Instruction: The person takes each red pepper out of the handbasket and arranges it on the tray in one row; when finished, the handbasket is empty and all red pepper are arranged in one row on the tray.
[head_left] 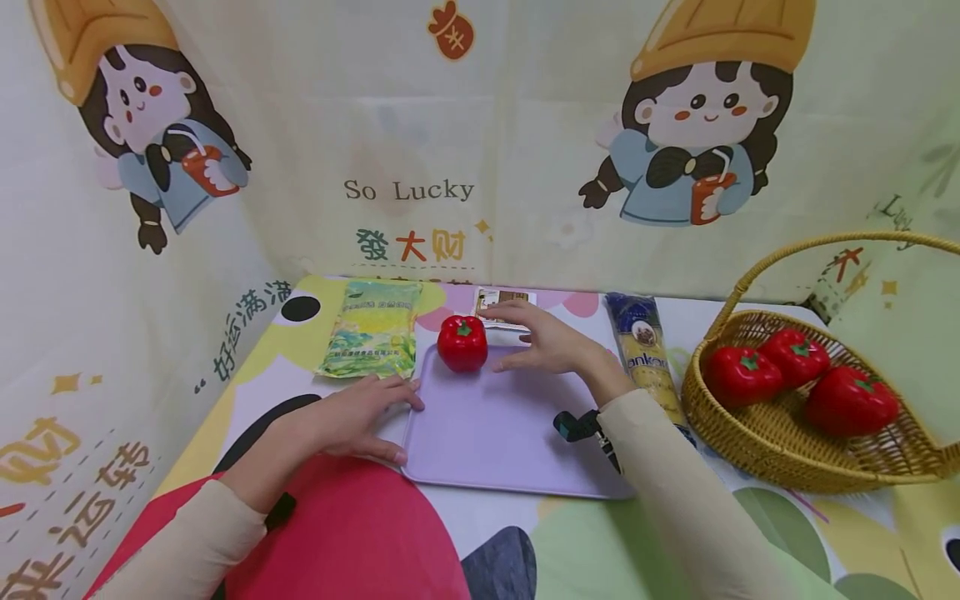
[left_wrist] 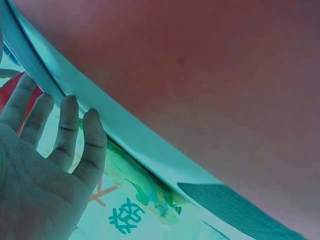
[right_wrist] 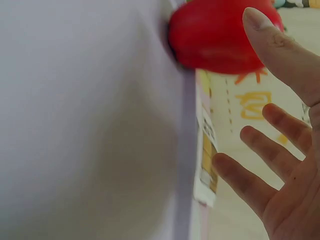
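A glossy red bell pepper (head_left: pixel 462 346) with a green stem sits on the far left corner of a flat lilac tray (head_left: pixel 502 433). My right hand (head_left: pixel 551 340) hovers just right of the pepper, fingers spread and thumb apart. In the right wrist view a gap shows between that hand (right_wrist: pixel 287 167) and the pepper (right_wrist: pixel 220 40). At the tray's left rim is my left hand (head_left: pixel 345 421), its fingertips at the edge; whether they press on it cannot be told. The left wrist view shows the fingers of this hand (left_wrist: pixel 45 160) loosely extended, holding nothing.
A wicker basket (head_left: pixel 810 462) with a tall handle stands at the right, holding three red peppers (head_left: pixel 851 402). A green-yellow packet (head_left: pixel 375 329) lies left of the tray, a small packet (head_left: pixel 506 300) behind it. A long blue-yellow bag (head_left: pixel 648 354) lies between tray and basket.
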